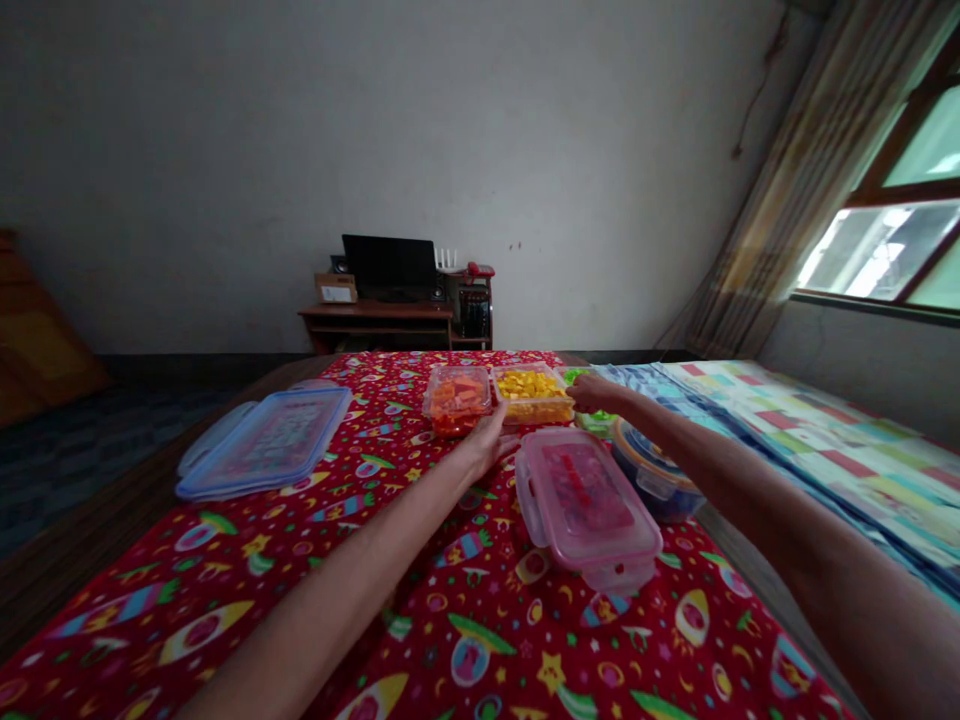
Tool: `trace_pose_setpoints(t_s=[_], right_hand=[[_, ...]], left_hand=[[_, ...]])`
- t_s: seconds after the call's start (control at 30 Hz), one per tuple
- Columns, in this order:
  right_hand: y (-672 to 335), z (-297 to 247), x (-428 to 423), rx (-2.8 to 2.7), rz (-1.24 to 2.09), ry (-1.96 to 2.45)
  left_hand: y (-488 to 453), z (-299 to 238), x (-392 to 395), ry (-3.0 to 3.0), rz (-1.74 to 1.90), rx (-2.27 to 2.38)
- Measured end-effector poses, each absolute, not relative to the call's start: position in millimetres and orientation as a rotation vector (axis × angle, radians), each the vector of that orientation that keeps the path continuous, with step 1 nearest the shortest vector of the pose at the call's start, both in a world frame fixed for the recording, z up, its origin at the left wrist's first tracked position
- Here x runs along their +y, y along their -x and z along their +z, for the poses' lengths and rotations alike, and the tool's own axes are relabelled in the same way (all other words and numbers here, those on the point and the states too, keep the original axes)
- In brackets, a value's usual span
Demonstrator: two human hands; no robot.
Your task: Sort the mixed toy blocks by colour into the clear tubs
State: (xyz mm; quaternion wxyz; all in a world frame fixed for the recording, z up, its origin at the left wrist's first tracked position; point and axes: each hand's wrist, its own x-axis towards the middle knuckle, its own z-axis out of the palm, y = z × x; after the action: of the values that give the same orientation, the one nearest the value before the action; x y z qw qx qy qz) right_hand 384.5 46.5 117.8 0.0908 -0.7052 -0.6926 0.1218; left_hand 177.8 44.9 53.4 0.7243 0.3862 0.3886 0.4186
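Both hands — beside yellow-filled box

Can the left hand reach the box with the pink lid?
Probably yes. The left hand is close beside the pink-lidded container, and nothing seems to stand between them; only the patterned red cloth shows beneath.

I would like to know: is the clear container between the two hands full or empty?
Full, or nearly so: yellow pieces fill the clear container to near its rim, and yellow also shows through its front wall.
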Motion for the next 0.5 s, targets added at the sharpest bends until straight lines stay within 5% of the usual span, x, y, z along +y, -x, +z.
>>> trace_pose_setpoints(t_s=[0.37, 0.5], right_hand=[[-402, 143, 25, -1.669, 0.572, 1.928], [-433, 143, 32, -1.621, 0.058, 2.304]], left_hand=[[-196, 95, 40, -0.675, 1.114, 0.762], [-181, 114, 32, -0.758, 1.141, 0.716]])
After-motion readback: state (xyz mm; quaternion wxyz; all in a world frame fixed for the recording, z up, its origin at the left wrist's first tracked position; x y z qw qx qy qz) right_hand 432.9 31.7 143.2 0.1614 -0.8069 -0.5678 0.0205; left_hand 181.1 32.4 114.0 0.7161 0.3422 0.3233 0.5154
